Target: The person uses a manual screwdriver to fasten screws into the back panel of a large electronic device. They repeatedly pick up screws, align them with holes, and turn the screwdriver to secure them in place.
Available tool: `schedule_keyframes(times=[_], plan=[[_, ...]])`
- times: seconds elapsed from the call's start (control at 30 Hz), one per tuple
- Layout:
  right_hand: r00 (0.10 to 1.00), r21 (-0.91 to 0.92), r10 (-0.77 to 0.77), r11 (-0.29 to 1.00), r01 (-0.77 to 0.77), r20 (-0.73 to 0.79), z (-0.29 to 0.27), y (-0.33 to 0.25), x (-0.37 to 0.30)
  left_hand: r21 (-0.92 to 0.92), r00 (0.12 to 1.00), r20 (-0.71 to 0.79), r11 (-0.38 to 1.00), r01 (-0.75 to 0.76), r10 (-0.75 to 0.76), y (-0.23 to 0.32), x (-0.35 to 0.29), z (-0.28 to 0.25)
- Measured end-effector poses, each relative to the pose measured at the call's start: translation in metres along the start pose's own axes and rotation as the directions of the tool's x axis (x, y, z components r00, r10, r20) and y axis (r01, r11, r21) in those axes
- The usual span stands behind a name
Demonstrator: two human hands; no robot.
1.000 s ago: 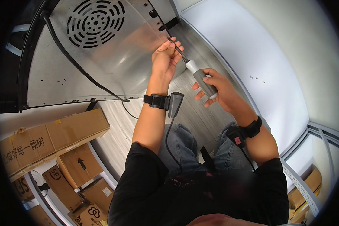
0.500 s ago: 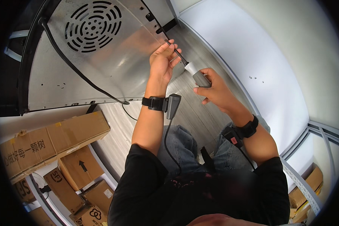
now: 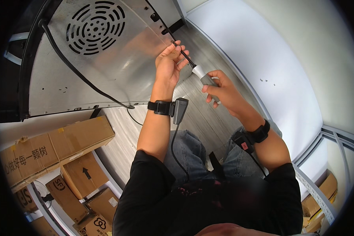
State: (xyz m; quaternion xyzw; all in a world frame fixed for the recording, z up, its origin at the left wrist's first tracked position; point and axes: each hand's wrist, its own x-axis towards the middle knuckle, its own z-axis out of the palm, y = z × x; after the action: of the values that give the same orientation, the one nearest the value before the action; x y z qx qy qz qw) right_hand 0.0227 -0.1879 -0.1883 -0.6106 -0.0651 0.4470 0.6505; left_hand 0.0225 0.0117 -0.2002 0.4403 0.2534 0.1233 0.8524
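Note:
A screwdriver (image 3: 208,82) with a grey and white handle and a long dark shaft slants up and left toward the edge of a metal appliance panel (image 3: 118,74). My right hand (image 3: 223,92) is closed round its handle. Near the tip, my left hand (image 3: 170,61) pinches the shaft between thumb and fingers, beside the panel's edge. The tip and whatever it meets are hidden by the left fingers. The panel has a round pattern of vent slots (image 3: 95,28) and a black power cord (image 3: 72,72) hanging across it.
Several cardboard boxes (image 3: 84,173) fill a shelf at the lower left, with a long carton (image 3: 59,147) above them. On the right, a white shelf surface (image 3: 244,47) carries several tiny screws (image 3: 268,81). Wooden-look floor (image 3: 196,104) lies between. Another carton (image 3: 322,192) stands lower right.
The fingers of my right hand have shifted round the screwdriver's handle, the lower ones curling further under it. My left hand keeps its place on the shaft.

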Motion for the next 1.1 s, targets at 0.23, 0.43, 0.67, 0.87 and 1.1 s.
schedule_keyframes(times=[0.23, 0.43, 0.67, 0.87, 1.1], plan=[[1.000, 0.037, 0.021, 0.999, -0.021, 0.004, -0.002, 0.000, 0.001, 0.027, 1.000, -0.014, 1.000, -0.005, 0.005, -0.002, 0.000, 0.000], [0.996, 0.219, 0.055, 0.973, -0.068, 0.065, -0.008, 0.001, 0.006, 0.025, 1.000, -0.019, 1.000, -0.015, 0.015, -0.003, 0.002, -0.001], [0.997, 0.233, 0.063, 0.970, -0.069, 0.034, 0.002, 0.007, 0.007, 0.044, 1.000, -0.022, 0.999, -0.010, 0.011, -0.002, 0.001, 0.000], [1.000, -0.002, -0.013, 1.000, 0.013, 0.019, 0.009, 0.016, 0.012, 0.114, 1.000, -0.024, 0.994, -0.002, 0.005, -0.001, 0.001, -0.003], [1.000, -0.109, 0.020, 0.994, -0.021, -0.015, 0.011, 0.016, 0.017, 0.163, 1.000, -0.025, 0.987, -0.008, 0.013, -0.003, 0.006, -0.007]])
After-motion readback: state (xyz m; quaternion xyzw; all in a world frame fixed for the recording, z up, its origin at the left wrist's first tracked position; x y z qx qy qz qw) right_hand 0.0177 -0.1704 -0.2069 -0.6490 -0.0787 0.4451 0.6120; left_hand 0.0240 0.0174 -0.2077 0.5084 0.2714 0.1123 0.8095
